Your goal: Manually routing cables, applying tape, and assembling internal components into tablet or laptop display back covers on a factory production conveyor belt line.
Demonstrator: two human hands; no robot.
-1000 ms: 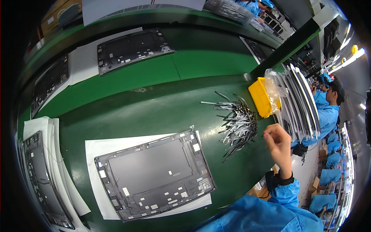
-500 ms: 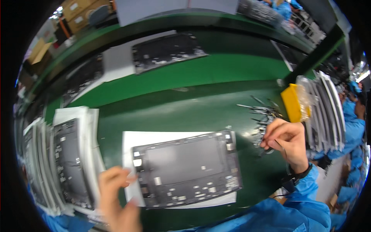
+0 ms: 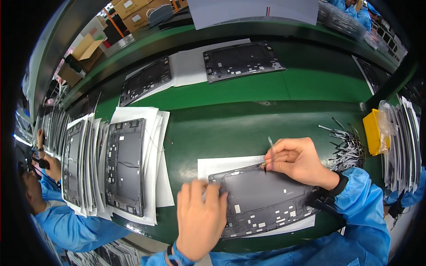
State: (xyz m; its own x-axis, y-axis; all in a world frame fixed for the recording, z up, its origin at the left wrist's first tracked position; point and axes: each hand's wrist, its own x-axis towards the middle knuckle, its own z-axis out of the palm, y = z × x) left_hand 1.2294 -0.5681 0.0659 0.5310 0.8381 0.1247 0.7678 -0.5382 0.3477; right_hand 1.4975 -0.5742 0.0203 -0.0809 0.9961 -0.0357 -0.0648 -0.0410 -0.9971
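Note:
A dark grey tablet back cover (image 3: pixel 257 186) lies inner side up on a white sheet (image 3: pixel 213 166), with small white pads along its near edge. Over the cover's far edge, my right hand (image 3: pixel 297 162) pinches a thin flex cable (image 3: pixel 271 144); a small gold-coloured end shows below the fingertips. My left hand (image 3: pixel 199 217) is at the cover's left edge, fingers loosely apart and somewhat blurred. Whether it touches the cover is hard to make out. To the right of my right hand is a pile of similar thin cables (image 3: pixel 348 148), black and silvery.
Stacked covers with white sheets (image 3: pixel 125 164) stand on the left, another stack (image 3: pixel 401 146) on the right beside a yellow bin (image 3: pixel 372 133). Two more covers, one here (image 3: pixel 242 62), lie on the green shelf beyond. A co-worker in blue (image 3: pixel 66 190) is at the left.
The view has shifted left. My right hand has moved from beside the cable pile to the cover's far edge with the cable. My left hand has come closer to the cover's left edge.

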